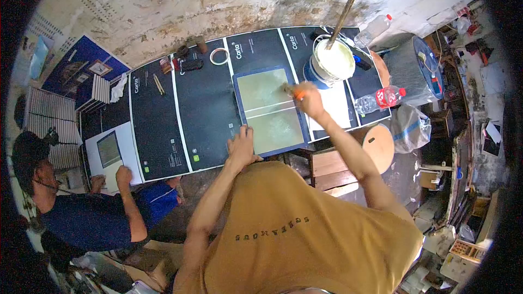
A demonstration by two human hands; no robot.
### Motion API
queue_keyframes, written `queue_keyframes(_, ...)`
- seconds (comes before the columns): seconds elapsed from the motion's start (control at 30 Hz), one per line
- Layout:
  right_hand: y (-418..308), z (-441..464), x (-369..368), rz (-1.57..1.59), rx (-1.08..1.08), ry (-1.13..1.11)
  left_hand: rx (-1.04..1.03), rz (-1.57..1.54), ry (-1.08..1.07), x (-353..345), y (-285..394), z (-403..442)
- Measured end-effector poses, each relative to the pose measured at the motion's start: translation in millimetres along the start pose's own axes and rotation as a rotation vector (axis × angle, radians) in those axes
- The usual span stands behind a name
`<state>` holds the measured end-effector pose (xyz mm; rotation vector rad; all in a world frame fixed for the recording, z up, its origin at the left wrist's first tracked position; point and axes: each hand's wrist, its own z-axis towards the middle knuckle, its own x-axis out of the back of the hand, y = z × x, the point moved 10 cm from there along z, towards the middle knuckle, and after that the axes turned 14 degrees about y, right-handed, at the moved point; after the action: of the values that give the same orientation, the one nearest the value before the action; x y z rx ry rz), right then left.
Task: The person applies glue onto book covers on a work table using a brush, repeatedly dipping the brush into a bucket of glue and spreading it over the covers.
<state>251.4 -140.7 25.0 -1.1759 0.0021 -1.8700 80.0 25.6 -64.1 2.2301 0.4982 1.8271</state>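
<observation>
A dark blue board (235, 88) with two pale greenish panels and a light strip between them lies on the table. My right hand (309, 101) is closed around a brush (289, 90) with an orange handle, its head over the right edge of the upper panel. Cloudy, wet-looking patches show on both panels. Near the board's lower left corner, my left hand (242, 147) rests with fingers spread along the edge. A bucket (322, 71) of cream-coloured paste stands beyond my right hand, a long stick (344, 16) leaning in it.
The black-and-white table (207, 125) carries a tape roll (219, 56), white paper (335, 108) and two plastic bottles (372, 31) (381, 99). A large drum (417, 71) stands right, near a round stool (378, 148). At left, a co-worker (92, 218) handles a small panel (109, 149).
</observation>
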Motion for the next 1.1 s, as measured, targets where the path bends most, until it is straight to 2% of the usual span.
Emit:
queue_keyframes(0.03, -27.7, -20.0, -9.1, 0.093, 0.095, 0.052, -0.008, -0.001, 0.002, 0.6, 0.5, -1.1)
queue_keyframes(0.1, -83.1, -58.2, -50.2, 0.002, -0.002, -0.192, -0.023, 0.008, 0.012, -1.6, -1.1, -1.3)
queue_keyframes(0.17, -115.6, -65.2, -35.9, 0.160, -0.057, -0.253, -0.024, 0.020, 0.033, -7.4, -5.2, 0.1)
queue_keyframes(0.2, -82.0, -81.1, -24.0, 0.321, -0.284, -0.132, -0.034, 0.013, 0.040, -7.3, -5.2, -1.4)
queue_keyframes(0.23, -22.9, -109.8, -27.7, 0.215, -0.598, -0.169, -0.048, 0.008, 0.044, -5.3, -5.0, -1.1)
queue_keyframes(0.3, 26.2, -121.7, 29.4, 0.058, -0.867, -0.184, -0.081, 0.017, 0.048, -5.5, -5.3, -1.0)
queue_keyframes(0.33, 37.2, -119.1, 62.7, -0.158, -0.802, -0.129, -0.093, 0.027, 0.048, -6.7, -5.9, 0.4)
queue_keyframes(0.37, 28.7, -109.8, 86.6, -0.365, -0.518, 0.021, -0.098, 0.035, 0.053, -6.7, -6.2, 2.8)
queue_keyframes(0.43, 11.8, -107.9, 104.9, -0.114, -0.694, 0.252, -0.093, 0.013, 0.048, 0.9, -5.3, 3.4)
queue_keyframes(0.47, -10.6, -106.1, 96.0, -0.082, -0.754, 0.284, -0.095, 0.001, 0.037, 2.4, -3.1, 2.2)
queue_keyframes(0.5, -25.0, -113.7, 73.8, 0.022, -0.682, 0.342, -0.105, 0.007, 0.041, 3.3, -1.9, 2.2)
queue_keyframes(0.57, -67.5, -121.2, 26.7, 0.225, -0.702, 0.225, -0.128, 0.024, 0.053, 4.1, -0.6, 3.6)
queue_keyframes(0.63, -58.0, -151.1, 21.5, 0.020, -0.806, 0.178, -0.157, 0.039, 0.048, 3.6, 0.2, 3.9)
queue_keyframes(0.7, -33.3, -164.1, 67.1, -0.193, -0.919, 0.103, -0.178, 0.046, 0.062, 6.7, 1.4, 4.5)
queue_keyframes(0.73, -8.8, -180.6, 76.7, -0.061, -0.947, 0.183, -0.177, 0.045, 0.057, 5.0, 0.3, 2.7)
queue_keyframes(0.77, -5.7, -175.5, 97.5, -0.148, -1.031, 0.115, -0.181, 0.044, 0.051, 3.7, 0.1, 2.6)
queue_keyframes(0.83, -13.9, -149.6, 120.5, -0.238, -0.826, 0.368, -0.188, 0.040, 0.053, 3.5, 3.4, 7.2)
queue_keyframes(0.93, -48.9, -109.5, 66.8, 0.195, -0.587, 0.209, -0.204, 0.056, 0.042, 2.7, 5.4, 5.0)
queue_keyframes(0.97, -58.0, -100.5, 44.3, 0.244, -0.443, 0.054, -0.214, 0.070, 0.046, 3.5, 6.2, 4.7)
queue_keyframes(1.03, -14.6, -101.1, 24.0, 0.077, -0.509, -0.103, -0.220, 0.088, 0.046, 7.3, 7.1, 4.0)
queue_keyframes(1.07, 7.6, -93.9, 31.9, 0.100, -0.605, -0.103, -0.211, 0.088, 0.042, 8.5, 8.2, 3.6)
queue_keyframes(1.1, 24.9, -79.8, 41.2, -0.074, -0.585, -0.048, -0.194, 0.086, 0.042, 10.0, 8.6, 3.9)
